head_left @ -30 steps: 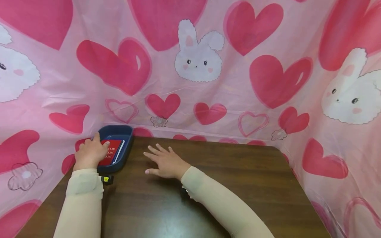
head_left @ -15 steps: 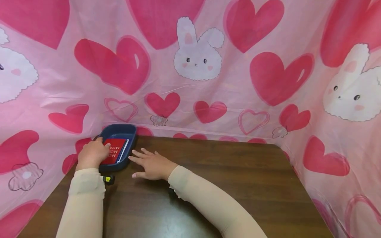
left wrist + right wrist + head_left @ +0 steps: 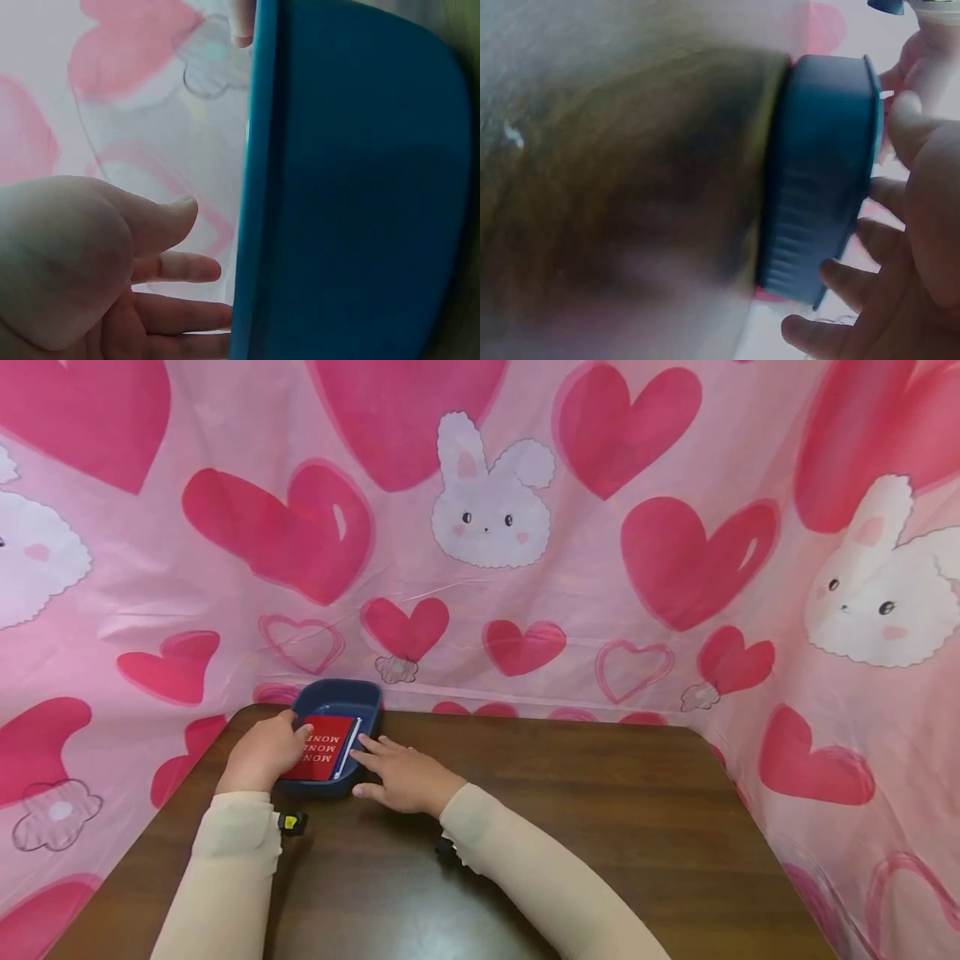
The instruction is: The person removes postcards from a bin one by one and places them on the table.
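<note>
When viewed from the head camera, found a dark blue, rounded rectangular, deep-walled tray (image 3: 341,693) at the far left of a brown wood-grain worktop (image 3: 525,843), close to a pink sheet printed with red hearts and white rabbits (image 3: 540,585). Noted inside the tray a flat red booklet with rows of white capital lettering (image 3: 324,753), reading in part "MONE", upside down from this viewpoint. Along its right edge, saw a narrow blue-and-white strip (image 3: 347,748); cannot tell whether part of the same booklet. Of the two hands, recorded left hand (image 3: 261,752) at the tray's left rim, with thumb over the red cover; cannot confirm contact between them. In left wrist view, saw thumb and fingers apart and fairly straight. Recorded right hand (image 3: 412,779) at the tray's right side, with fingers spread wide and nearly straight and fingertips overlapping the rim in head and right wrist views. Noted pale cream sleeves (image 3: 232,868) on both forearms, plus a small black device with a yellow patch (image 3: 292,823) at left wrist.
</note>
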### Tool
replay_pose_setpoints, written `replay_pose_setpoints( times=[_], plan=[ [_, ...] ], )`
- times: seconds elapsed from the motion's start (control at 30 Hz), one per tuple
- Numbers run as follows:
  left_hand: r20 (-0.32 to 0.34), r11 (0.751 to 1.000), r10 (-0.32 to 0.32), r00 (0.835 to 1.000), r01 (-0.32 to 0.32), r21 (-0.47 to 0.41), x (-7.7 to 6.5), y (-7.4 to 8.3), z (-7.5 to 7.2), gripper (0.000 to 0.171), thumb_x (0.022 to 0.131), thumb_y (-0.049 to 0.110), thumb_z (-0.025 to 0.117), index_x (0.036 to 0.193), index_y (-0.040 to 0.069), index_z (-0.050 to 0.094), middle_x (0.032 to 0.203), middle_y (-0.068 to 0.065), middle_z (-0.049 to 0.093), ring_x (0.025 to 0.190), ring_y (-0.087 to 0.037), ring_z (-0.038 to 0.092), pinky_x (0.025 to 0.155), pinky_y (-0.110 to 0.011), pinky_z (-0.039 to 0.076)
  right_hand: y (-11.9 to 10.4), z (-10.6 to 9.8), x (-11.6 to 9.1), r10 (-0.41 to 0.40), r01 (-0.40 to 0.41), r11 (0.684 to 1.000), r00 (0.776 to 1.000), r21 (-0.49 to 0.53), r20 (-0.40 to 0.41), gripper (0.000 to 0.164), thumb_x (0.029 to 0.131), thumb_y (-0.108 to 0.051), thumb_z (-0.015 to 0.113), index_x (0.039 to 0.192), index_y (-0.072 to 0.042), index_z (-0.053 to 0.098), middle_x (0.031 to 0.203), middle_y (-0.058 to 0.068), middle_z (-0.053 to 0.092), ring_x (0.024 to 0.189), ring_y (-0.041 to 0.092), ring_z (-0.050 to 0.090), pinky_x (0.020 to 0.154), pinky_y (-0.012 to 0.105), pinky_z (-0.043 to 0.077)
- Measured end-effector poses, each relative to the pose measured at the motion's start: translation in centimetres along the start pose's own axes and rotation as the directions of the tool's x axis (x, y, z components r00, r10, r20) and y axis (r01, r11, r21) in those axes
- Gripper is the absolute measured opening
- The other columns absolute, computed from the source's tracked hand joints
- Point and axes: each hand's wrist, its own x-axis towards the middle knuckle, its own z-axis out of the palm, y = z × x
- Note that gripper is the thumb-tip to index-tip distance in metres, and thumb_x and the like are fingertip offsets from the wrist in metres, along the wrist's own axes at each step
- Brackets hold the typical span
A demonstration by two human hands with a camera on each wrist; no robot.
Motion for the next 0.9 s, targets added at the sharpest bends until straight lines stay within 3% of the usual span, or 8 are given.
replay_pose_setpoints(
  times=[0.2,0.4,0.47,0.57,0.7,0.9],
  plan=[
    [-0.006,0.999,0.037,0.999,-0.037,0.001,-0.3,2.2,0.8,0.085,0.114,0.048,0.060,0.170,-0.012,0.037,0.164,-0.044,0.049,0.144,-0.065,0.055,0.113,-0.081,0.049,1.3,-1.4,-1.7,0.043,-0.045,0.999,0.995,-0.012,-0.086,0.052,0.115,-0.046,0.063,0.164,-0.028,0.064,0.179,-0.005,0.049,0.167,0.022,0.048,0.133,0.044,0.044],
    [-0.003,0.994,0.107,0.994,-0.107,-0.029,-0.4,4.6,1.9,0.073,0.112,0.042,0.067,0.162,-0.009,0.052,0.154,-0.038,0.063,0.134,-0.057,0.068,0.108,-0.076,0.057,3.9,-2.5,-3.8,0.041,-0.047,0.999,0.977,-0.022,-0.210,0.028,0.111,-0.033,0.074,0.130,-0.018,0.088,0.144,0.003,0.076,0.130,0.019,0.069,0.117,0.035,0.058],
    [-0.009,0.990,0.142,0.990,-0.142,-0.024,-0.4,5.6,2.6,0.062,0.111,0.035,0.070,0.154,-0.009,0.062,0.138,-0.034,0.074,0.116,-0.049,0.076,0.101,-0.070,0.063,4.9,-2.8,-4.4,0.055,-0.058,0.998,0.970,-0.009,-0.236,0.023,0.109,-0.030,0.078,0.121,-0.014,0.090,0.130,0.004,0.077,0.117,0.017,0.070,0.109,0.034,0.061],
    [-0.037,0.980,0.198,0.979,-0.198,0.017,-0.2,6.8,4.0,0.048,0.108,0.025,0.074,0.143,-0.008,0.071,0.126,-0.031,0.080,0.103,-0.043,0.078,0.096,-0.067,0.065,6.3,-3.4,-5.3,0.109,-0.100,0.994,0.962,0.047,-0.252,0.016,0.106,-0.025,0.083,0.111,-0.012,0.090,0.116,0.002,0.077,0.104,0.015,0.069,0.099,0.033,0.064],
    [-0.075,0.968,0.251,0.965,-0.247,0.053,0.1,8.5,6.0,0.048,0.104,0.022,0.078,0.142,-0.007,0.072,0.130,-0.031,0.079,0.107,-0.045,0.079,0.099,-0.069,0.064,8.2,-4.2,-6.6,0.185,-0.151,0.976,0.954,0.157,-0.234,0.011,0.102,-0.020,0.086,0.108,-0.011,0.089,0.108,0.002,0.079,0.097,0.015,0.068,0.093,0.035,0.066],
    [-0.102,0.963,0.270,0.957,-0.270,0.018,0.4,11.1,8.7,0.049,0.106,0.026,0.077,0.145,-0.004,0.069,0.130,-0.027,0.080,0.108,-0.042,0.080,0.100,-0.067,0.065,11.7,-5.2,-8.6,0.260,-0.186,0.926,0.945,0.329,-0.198,0.014,0.099,-0.013,0.089,0.111,-0.008,0.086,0.103,0.003,0.079,0.092,0.019,0.070,0.088,0.036,0.069]
  ],
)
